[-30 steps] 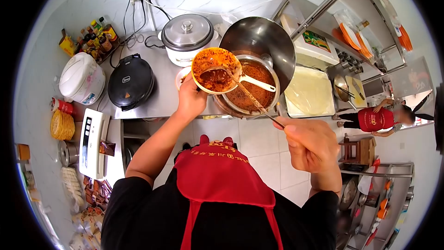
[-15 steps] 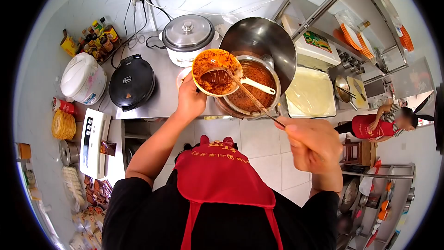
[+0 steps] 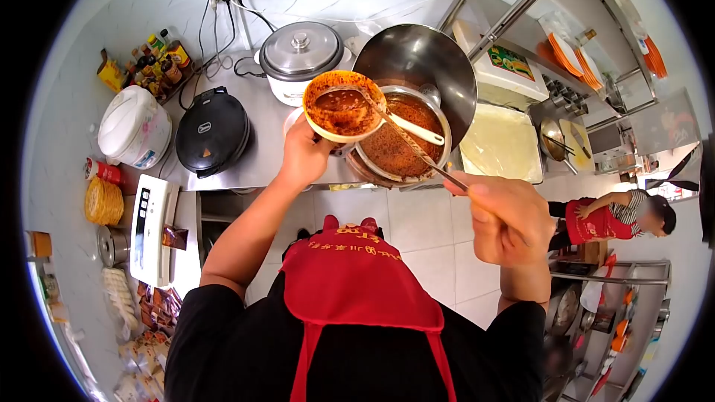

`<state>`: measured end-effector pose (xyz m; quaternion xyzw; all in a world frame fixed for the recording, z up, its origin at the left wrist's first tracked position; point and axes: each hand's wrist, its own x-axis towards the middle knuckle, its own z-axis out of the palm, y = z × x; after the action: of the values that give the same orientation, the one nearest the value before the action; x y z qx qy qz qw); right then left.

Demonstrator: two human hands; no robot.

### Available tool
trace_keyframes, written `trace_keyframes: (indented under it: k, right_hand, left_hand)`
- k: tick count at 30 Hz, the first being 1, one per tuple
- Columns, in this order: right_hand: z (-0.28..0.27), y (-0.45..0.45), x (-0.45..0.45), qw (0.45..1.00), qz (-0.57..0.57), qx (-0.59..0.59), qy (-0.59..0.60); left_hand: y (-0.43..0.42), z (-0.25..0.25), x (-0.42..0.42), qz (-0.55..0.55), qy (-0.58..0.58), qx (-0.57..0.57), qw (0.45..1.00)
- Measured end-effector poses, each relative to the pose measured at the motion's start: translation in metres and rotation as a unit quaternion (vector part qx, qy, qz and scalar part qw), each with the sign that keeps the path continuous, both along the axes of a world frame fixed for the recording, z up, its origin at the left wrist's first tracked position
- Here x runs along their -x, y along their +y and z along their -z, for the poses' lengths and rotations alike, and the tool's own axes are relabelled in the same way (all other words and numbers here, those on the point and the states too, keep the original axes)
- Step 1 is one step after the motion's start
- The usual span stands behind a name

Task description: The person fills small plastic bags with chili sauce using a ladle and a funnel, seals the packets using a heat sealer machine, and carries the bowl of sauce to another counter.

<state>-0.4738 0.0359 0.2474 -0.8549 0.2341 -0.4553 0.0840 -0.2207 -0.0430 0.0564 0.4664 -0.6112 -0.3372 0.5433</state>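
Observation:
My left hand (image 3: pixel 304 155) grips a yellowish bowl (image 3: pixel 328 134) from its near left side, tilting it slightly. Red-brown sauce coats the inside of the bowl. Between the thumb and fingers of my right hand (image 3: pixel 506 216) is the long handle of a metal ladle (image 3: pixel 408 140); its scoop rests inside the bowl, holding dark sauce. Below and to the right stands a steel pot (image 3: pixel 445 160) containing grainy red-brown sauce (image 3: pixel 398 155). A white handle (image 3: pixel 421 131) with a hole at its end reaches from the bowl's rim across the pot; whether it belongs to the bowl I cannot tell.
Behind the pot leans a large dark wok (image 3: pixel 428 52). A lidded cooker (image 3: pixel 298 52), a black electric griddle (image 3: pixel 214 132) and a white rice cooker (image 3: pixel 134 126) are on the left. A film-covered tray (image 3: pixel 499 145) sits right. Another person (image 3: pixel 607 216) in a red apron stands further right.
The bowl has risen slightly and shifted left with my left hand. My right hand and the ladle handle have lifted slightly. The other person has moved a little.

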Motion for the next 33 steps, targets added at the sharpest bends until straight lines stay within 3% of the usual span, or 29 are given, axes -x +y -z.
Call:
trace_keyframes:
  k: [3,6,8,11,12,13,22,24,26,28,30,32,33]
  right_hand:
    - [0.001,0.002,-0.001,0.998,0.025,0.014,0.049]
    - [-0.002,0.004,-0.001,1.0,0.019,0.001,-0.001]
    - [-0.001,0.002,-0.003,0.999,0.037,0.01,-0.023]
    - [-0.001,-0.004,-0.001,0.999,0.037,0.003,-0.039]
    - [0.001,-0.003,-0.001,0.998,0.05,0.008,-0.033]
    - [0.002,0.001,-0.001,0.992,0.047,-0.069,-0.092]
    - [0.003,-0.002,0.011,0.998,0.043,-0.01,-0.049]
    - [0.007,-0.004,0.018,0.981,0.023,-0.045,-0.188]
    - [0.0,-0.001,0.033,0.986,0.051,-0.06,-0.148]
    - [0.0,-0.012,0.039,0.941,0.063,-0.078,-0.322]
    - [0.007,-0.019,0.053,0.919,0.083,-0.109,-0.37]
    - [0.024,-0.031,0.072,0.831,0.173,-0.178,-0.498]
    - [0.04,-0.039,0.084,0.812,0.187,-0.195,-0.518]
  left_hand:
    - [0.0,-0.002,-0.002,0.029,0.05,-0.043,0.997]
    - [-0.004,-0.006,-0.009,0.027,-0.016,-0.016,0.999]
    - [-0.001,-0.018,-0.007,0.037,-0.011,-0.001,0.999]
    - [-0.004,-0.019,-0.009,0.056,0.053,-0.081,0.994]
    - [-0.002,-0.022,-0.009,0.059,0.05,-0.083,0.994]
    - [-0.003,-0.025,-0.009,0.057,0.031,-0.087,0.994]
    - [-0.005,-0.036,0.001,0.052,-0.033,-0.074,0.995]
    - [-0.011,-0.031,0.005,0.05,0.001,-0.091,0.995]
    - [-0.012,-0.023,0.006,0.057,0.018,-0.106,0.993]
    - [-0.017,-0.022,0.011,0.05,0.042,-0.098,0.993]
    - [-0.013,-0.022,0.014,0.036,-0.011,-0.058,0.998]
    - [-0.012,-0.019,0.016,0.01,-0.077,0.005,0.997]
    - [-0.009,-0.012,0.018,0.022,-0.008,-0.032,0.999]
